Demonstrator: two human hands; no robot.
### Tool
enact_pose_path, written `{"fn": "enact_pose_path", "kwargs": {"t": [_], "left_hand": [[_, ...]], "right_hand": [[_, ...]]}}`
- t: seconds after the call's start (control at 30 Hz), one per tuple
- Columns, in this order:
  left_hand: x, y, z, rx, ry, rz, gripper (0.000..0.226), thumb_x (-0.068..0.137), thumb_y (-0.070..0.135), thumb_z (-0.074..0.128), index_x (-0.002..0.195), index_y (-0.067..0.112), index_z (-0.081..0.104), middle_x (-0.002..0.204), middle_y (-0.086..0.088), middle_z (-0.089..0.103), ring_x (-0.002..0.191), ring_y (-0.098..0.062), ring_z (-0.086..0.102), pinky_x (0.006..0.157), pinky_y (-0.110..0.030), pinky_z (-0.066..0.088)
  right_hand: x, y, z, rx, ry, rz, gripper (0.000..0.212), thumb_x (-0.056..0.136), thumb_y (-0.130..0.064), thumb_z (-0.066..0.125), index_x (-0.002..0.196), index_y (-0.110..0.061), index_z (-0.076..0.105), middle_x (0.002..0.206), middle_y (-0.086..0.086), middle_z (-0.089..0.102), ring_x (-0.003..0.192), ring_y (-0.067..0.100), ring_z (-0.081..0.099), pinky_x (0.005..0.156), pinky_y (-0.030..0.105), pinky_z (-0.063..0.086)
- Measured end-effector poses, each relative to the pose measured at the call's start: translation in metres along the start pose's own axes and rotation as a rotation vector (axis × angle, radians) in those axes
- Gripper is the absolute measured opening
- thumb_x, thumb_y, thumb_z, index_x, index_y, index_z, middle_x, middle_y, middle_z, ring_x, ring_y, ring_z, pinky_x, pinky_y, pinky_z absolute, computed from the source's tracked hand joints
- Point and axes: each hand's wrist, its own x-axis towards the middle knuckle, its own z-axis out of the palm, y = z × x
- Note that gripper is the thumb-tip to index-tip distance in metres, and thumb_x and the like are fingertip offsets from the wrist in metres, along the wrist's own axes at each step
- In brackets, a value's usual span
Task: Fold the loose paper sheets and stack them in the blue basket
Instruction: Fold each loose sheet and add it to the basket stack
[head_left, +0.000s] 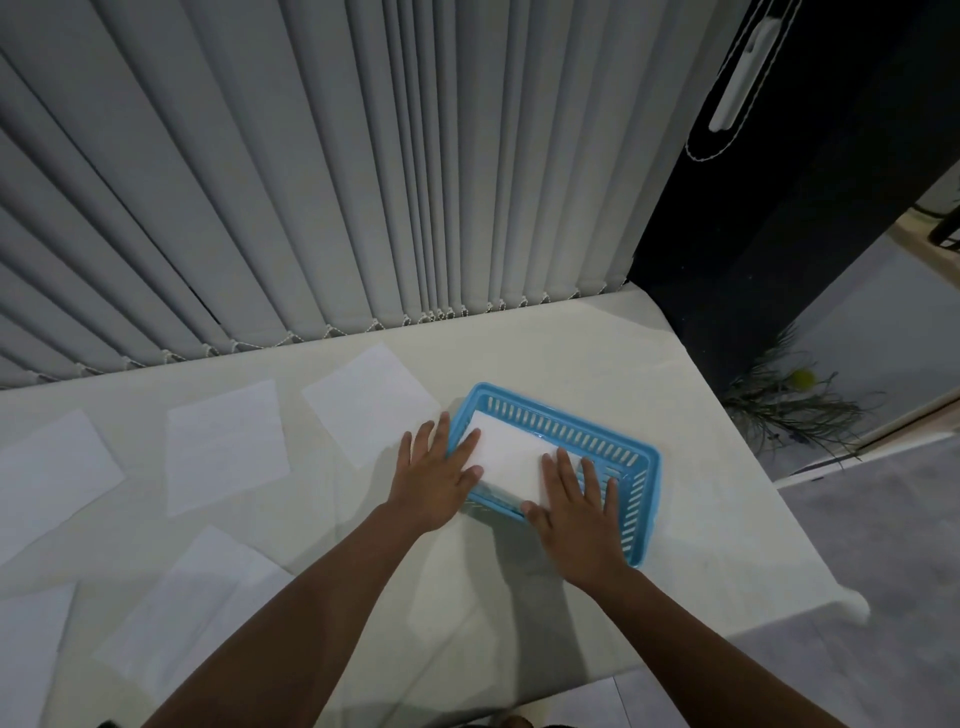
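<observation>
Now your left hand (436, 475) and right hand (576, 506) lie flat, fingers straight, pressing the folded paper (511, 457) in the blue basket (561, 420), just right of the middle. The next loose sheet (363, 400) lies upper left of it, nearest your left hand.

Folded paper (511, 457) lies in the basket (563, 423) on the table (597, 353), loose sheets (226, 447) spread to its left.

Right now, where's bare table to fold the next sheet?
Bare: between basket and right edge of table; between basket and blinds; in front of basket, toward the near edge. Crowded: left side, five loose sheets. Left hand and right hand lie on folded paper in basket.
</observation>
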Motion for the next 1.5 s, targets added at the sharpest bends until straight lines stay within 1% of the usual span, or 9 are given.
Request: {"fn": "enact_pose_path", "kwargs": {"t": [0.17,0.3,0.37,0.5,0.63,1.0,1.23,1.4,1.5], "left_hand": [[0.001,0.000,0.006,-0.043,0.038,-0.052,0.061,0.096,0.057,0.019,0.151,0.037,0.000,0.163,-0.004,-0.007,0.149,-0.032,0.002,0.120,-0.051,-0.002],[-0.012,-0.006,-0.001,-0.211,0.219,-0.163,0.075,0.083,0.064,0.005,0.150,0.033,0.018,0.162,-0.003,0.012,0.146,-0.030,0.017,0.120,-0.044,0.012],[-0.017,-0.014,-0.004,-0.256,0.262,-0.234,0.068,0.090,0.060,0.016,0.149,0.028,0.027,0.161,-0.004,0.018,0.145,-0.031,0.021,0.118,-0.044,0.017],[-0.021,-0.048,-0.006,-0.256,0.226,-0.436,0.053,0.098,0.044,0.035,0.147,0.025,0.028,0.161,-0.005,0.017,0.147,-0.030,0.018,0.119,-0.045,0.017],[-0.018,-0.088,-0.016,-0.239,0.226,-0.512,0.053,0.096,0.040,0.041,0.145,0.022,0.033,0.158,-0.007,0.025,0.143,-0.032,0.025,0.116,-0.043,0.023],[0.048,-0.160,-0.052,-0.286,0.120,-0.482,0.058,0.095,0.037,0.046,0.146,0.017,0.028,0.157,-0.011,0.024,0.141,-0.033,0.025,0.115,-0.041,0.025],[0.085,-0.179,-0.047,-0.349,0.135,-0.476,0.054,0.094,0.032,0.048,0.142,0.014,0.034,0.146,-0.009,0.042,0.132,-0.031,0.039,0.106,-0.040,0.036],[0.092,-0.185,-0.040,-0.384,0.212,-0.534,0.048,0.092,0.023,0.050,0.138,0.017,0.039,0.137,-0.008,0.047,0.123,-0.029,0.047,0.096,-0.040,0.043],[0.092,-0.191,-0.040,-0.340,0.229,-0.527,0.036,0.089,0.020,0.050,0.125,0.019,0.055,0.123,-0.006,0.060,0.117,-0.027,0.051,0.091,-0.037,0.044]], "right_hand": [[-0.001,0.007,-0.004,-0.003,-0.030,-0.001,0.094,0.074,-0.071,-0.015,0.153,-0.025,0.006,0.163,0.000,0.002,0.149,0.033,-0.001,0.117,0.055,-0.006],[0.005,0.010,-0.019,0.092,0.100,-0.039,0.101,0.074,-0.079,-0.014,0.150,-0.026,0.026,0.162,0.000,0.016,0.147,0.032,0.013,0.116,0.050,-0.007],[0.010,0.005,-0.025,0.125,0.136,-0.046,0.094,0.079,-0.077,-0.006,0.149,-0.026,0.030,0.161,-0.001,0.019,0.147,0.031,0.015,0.116,0.047,-0.008],[0.051,-0.025,-0.040,0.137,0.147,-0.118,0.074,0.086,-0.062,0.019,0.143,-0.021,0.042,0.157,0.002,0.031,0.142,0.032,0.026,0.117,0.053,0.008],[0.102,-0.068,-0.046,0.042,0.018,-0.242,0.056,0.095,-0.045,0.037,0.147,-0.023,0.033,0.160,-0.001,0.022,0.144,0.027,0.019,0.119,0.050,0.006],[0.222,-0.184,-0.044,-0.122,-0.120,-0.392,0.054,0.095,-0.036,0.040,0.145,-0.018,0.033,0.159,0.004,0.023,0.143,0.030,0.022,0.118,0.048,0.012],[0.276,-0.216,-0.024,-0.178,-0.225,-0.455,0.053,0.094,-0.018,0.042,0.145,-0.014,0.030,0.157,0.005,0.023,0.138,0.032,0.028,0.113,0.045,0.024],[0.291,-0.222,-0.019,-0.179,-0.190,-0.455,0.048,0.089,-0.013,0.047,0.137,-0.015,0.042,0.134,0.011,0.048,0.123,0.031,0.043,0.097,0.042,0.037],[0.294,-0.220,-0.021,-0.142,-0.158,-0.484,0.032,0.086,-0.014,0.049,0.116,-0.018,0.057,0.121,0.007,0.056,0.117,0.028,0.046,0.092,0.039,0.037]]}}
